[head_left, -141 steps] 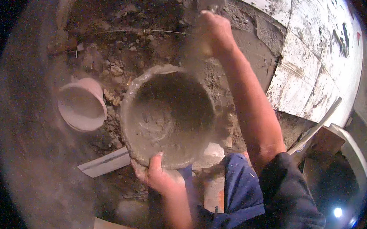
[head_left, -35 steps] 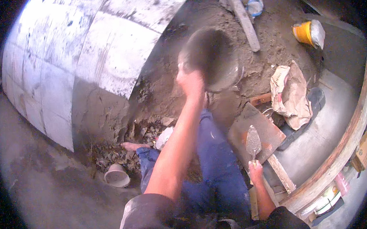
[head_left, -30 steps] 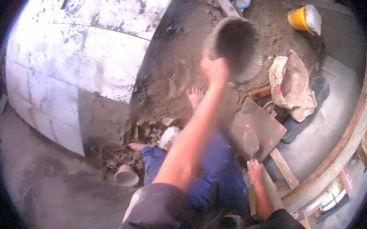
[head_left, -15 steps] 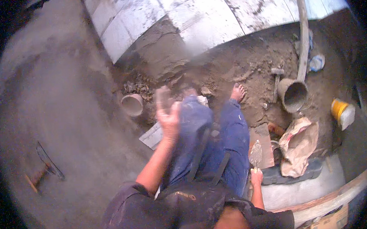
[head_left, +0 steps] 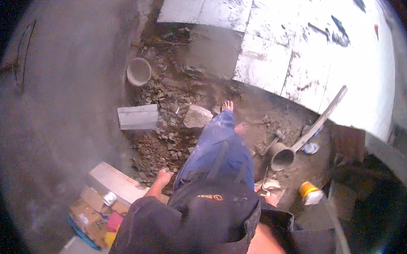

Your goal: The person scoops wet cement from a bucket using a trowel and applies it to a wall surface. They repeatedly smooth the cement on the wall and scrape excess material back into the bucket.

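Note:
My left hand hangs beside my left thigh, over broken rubble, its fingers curled with nothing visible in them. Low on my right side, my right hand is closed round the handle of a trowel, whose blade shows nearly edge-on. A crumpled paper bag lies beneath the trowel, partly hidden by my body. Ahead of my left hand are a pale rectangular block and a rough stone slab. One bare foot stands beside the slab; the other is blurred.
Pale slabs border a grey mortar patch. A round bucket stands by the rubble. To the right are a mortar-caked bucket, a wooden pole, a hammer and a yellow-white container. Cardboard boxes sit lower left.
My view has swung round and I have moved across the ground. My left hand has dropped from in front of my knee to my side, its fingers now curled. The trowel stays in my right hand.

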A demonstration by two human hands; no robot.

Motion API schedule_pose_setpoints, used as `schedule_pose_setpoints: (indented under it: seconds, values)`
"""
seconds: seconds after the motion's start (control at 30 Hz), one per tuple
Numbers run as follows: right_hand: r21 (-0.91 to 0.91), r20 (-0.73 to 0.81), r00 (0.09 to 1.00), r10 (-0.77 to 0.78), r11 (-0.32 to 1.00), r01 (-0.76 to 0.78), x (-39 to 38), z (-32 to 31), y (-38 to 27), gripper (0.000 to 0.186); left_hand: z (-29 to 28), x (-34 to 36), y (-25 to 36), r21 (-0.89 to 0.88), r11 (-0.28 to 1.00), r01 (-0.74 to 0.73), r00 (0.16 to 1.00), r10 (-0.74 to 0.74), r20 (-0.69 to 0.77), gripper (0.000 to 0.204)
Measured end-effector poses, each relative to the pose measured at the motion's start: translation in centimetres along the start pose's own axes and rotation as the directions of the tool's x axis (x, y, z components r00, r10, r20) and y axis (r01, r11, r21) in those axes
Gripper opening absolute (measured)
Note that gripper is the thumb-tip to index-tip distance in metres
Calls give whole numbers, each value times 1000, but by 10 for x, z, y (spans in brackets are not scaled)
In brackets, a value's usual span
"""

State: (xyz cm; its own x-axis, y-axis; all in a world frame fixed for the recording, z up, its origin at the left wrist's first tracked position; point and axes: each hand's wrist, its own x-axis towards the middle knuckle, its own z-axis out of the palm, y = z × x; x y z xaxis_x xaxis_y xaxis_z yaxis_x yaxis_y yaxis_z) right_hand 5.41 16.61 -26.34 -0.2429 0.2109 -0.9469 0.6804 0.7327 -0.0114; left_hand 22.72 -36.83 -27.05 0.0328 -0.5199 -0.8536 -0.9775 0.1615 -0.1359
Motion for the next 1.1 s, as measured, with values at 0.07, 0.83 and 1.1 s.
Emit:
schedule_pose_setpoints:
  seconds: [0.07,0.83,1.1]
  values:
    - [-344,-149,961,-231,924,169,104,-35,84,50,34,1,21,-111,992,-58,992,70,103,63]
    - [-770,237,807,-541,402,496,160,-271,-220,33,329,-139,-15,-741,672,-13,869,-359,-340,43]
    - [-752,641,474,-603,-370,546,127,-254,-249,26,336,-105,-27,-902,350,-252,767,-497,-406,53]
